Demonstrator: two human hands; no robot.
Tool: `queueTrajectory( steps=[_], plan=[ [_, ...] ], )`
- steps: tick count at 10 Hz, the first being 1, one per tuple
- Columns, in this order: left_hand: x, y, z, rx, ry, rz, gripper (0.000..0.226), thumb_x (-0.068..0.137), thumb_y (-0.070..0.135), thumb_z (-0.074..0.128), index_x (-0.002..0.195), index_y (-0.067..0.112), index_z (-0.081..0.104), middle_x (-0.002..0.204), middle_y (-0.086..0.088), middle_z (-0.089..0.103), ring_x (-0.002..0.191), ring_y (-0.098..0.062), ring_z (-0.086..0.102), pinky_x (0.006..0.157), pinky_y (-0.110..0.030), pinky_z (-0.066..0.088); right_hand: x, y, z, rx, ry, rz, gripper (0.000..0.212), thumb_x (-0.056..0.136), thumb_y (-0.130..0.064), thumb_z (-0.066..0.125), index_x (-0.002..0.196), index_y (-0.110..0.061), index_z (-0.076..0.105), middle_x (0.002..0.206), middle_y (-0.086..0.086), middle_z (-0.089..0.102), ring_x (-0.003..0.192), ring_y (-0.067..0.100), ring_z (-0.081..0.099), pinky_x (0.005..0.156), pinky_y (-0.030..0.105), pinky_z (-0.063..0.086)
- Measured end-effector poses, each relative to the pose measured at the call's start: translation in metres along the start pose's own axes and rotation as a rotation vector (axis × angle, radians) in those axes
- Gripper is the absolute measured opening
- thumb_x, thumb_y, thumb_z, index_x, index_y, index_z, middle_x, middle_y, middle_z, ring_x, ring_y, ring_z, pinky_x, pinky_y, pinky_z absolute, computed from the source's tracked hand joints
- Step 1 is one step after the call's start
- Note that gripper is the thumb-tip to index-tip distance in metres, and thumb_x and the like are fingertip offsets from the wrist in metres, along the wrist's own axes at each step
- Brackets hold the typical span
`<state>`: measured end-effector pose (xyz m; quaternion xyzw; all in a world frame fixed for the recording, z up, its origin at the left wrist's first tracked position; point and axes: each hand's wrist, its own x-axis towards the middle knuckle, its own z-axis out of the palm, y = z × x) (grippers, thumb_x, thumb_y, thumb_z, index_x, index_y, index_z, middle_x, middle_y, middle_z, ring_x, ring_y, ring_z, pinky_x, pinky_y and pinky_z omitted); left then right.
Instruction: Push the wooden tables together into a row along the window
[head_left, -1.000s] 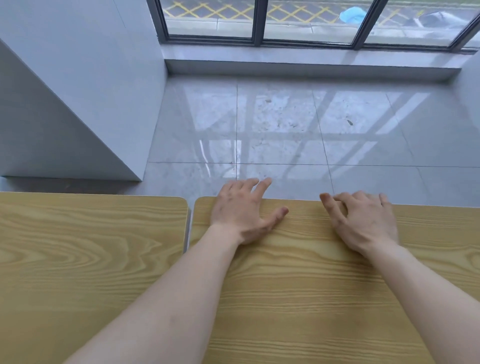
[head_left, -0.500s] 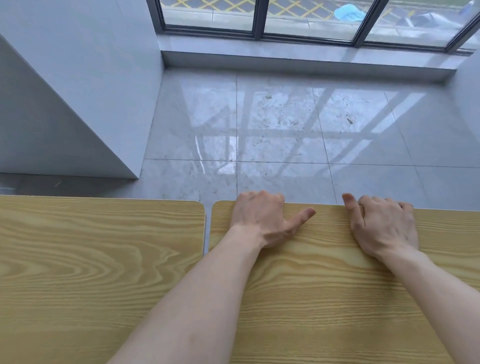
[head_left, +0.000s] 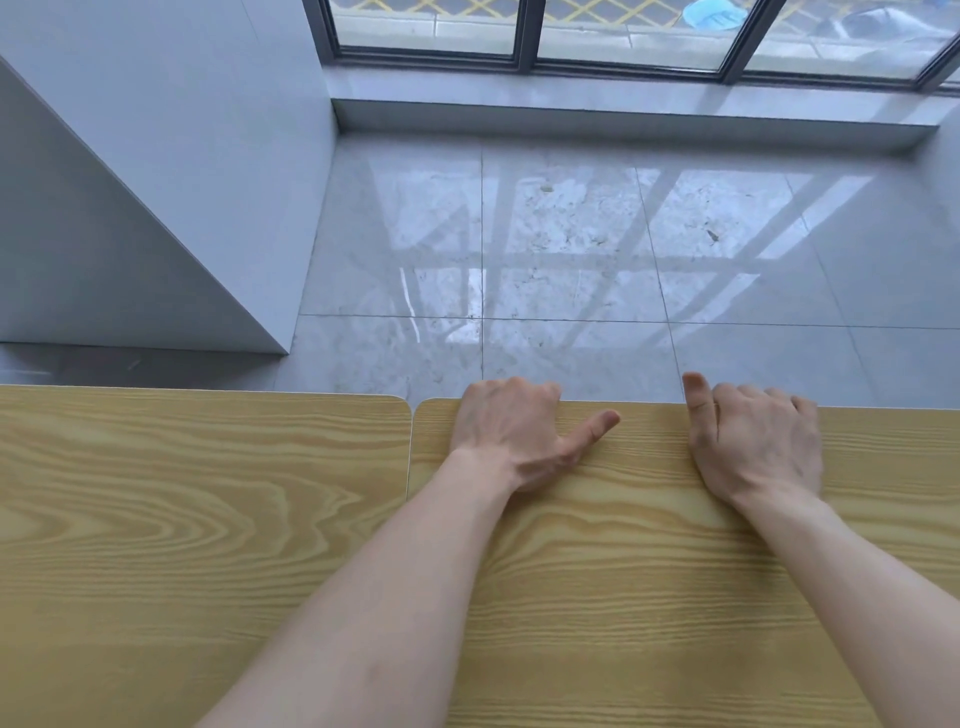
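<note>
Two light wooden tables stand side by side below me. The left table and the right table are parted by a thin seam. My left hand rests on the right table near its far left corner, fingers curled over the far edge, thumb flat on the top. My right hand grips the same far edge further right, fingers hooked over it, thumb lying along the edge.
Glossy grey floor tiles stretch from the tables to a low sill under the dark-framed window. A white wall block juts out at the left, its corner close to the left table's far edge.
My fingers went from lying flat on the top to curling over the far edge. The gap between the two tables has narrowed to a thin seam.
</note>
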<state>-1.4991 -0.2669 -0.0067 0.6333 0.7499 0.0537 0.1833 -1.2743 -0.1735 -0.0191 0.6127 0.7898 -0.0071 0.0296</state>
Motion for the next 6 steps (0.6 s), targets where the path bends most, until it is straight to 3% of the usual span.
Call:
queueTrajectory(
  steps=[2,3,4,5,6],
  plan=[
    [0.0,0.002,0.002,0.013,0.03,-0.025,0.073,0.089,0.086,0.024,0.078,0.02,0.054,0.069,0.001,0.054,0.075,-0.027,0.058,0.072,-0.039,0.034,-0.004,0.001,0.004,0.073,0.066,0.019,0.087,0.1,-0.066,0.002,0.088,-0.009,0.066,0.097,0.021,0.069,0.102,0.042,0.056,0.108,0.055,0.032],
    [-0.001,0.001,0.006,-0.035,0.09,-0.02,0.074,0.09,0.084,0.021,0.104,0.024,0.063,0.101,0.001,0.067,0.101,-0.024,0.06,0.091,-0.042,0.041,-0.005,0.002,0.003,0.102,0.048,0.028,0.086,0.099,-0.067,0.004,0.107,-0.011,0.069,0.114,0.02,0.068,0.119,0.041,0.053,0.122,0.056,0.018],
    [-0.004,-0.004,0.009,-0.094,0.175,0.043,0.077,0.093,0.078,0.021,0.136,0.026,0.056,0.132,0.001,0.06,0.128,-0.023,0.049,0.116,-0.043,0.028,-0.008,0.0,-0.002,0.102,-0.011,0.018,0.09,0.096,-0.071,0.001,0.141,-0.019,0.058,0.147,0.016,0.056,0.145,0.035,0.036,0.127,0.055,0.001],
    [-0.015,-0.005,0.006,-0.094,0.248,0.082,0.074,0.094,0.074,0.024,0.147,0.027,0.048,0.15,0.001,0.049,0.145,-0.022,0.036,0.127,-0.045,0.009,-0.023,-0.004,-0.01,0.103,-0.049,-0.043,0.086,0.095,-0.072,0.001,0.157,-0.027,0.038,0.165,0.014,0.034,0.157,0.031,0.017,0.127,0.053,-0.006],
    [-0.031,-0.016,-0.001,-0.046,0.288,0.055,0.072,0.096,0.072,0.026,0.15,0.029,0.044,0.157,0.0,0.043,0.15,-0.022,0.029,0.128,-0.047,0.002,-0.044,-0.01,-0.016,0.123,-0.062,-0.05,0.082,0.095,-0.073,0.002,0.161,-0.031,0.026,0.17,0.012,0.024,0.159,0.03,0.01,0.128,0.053,-0.004]
  ],
)
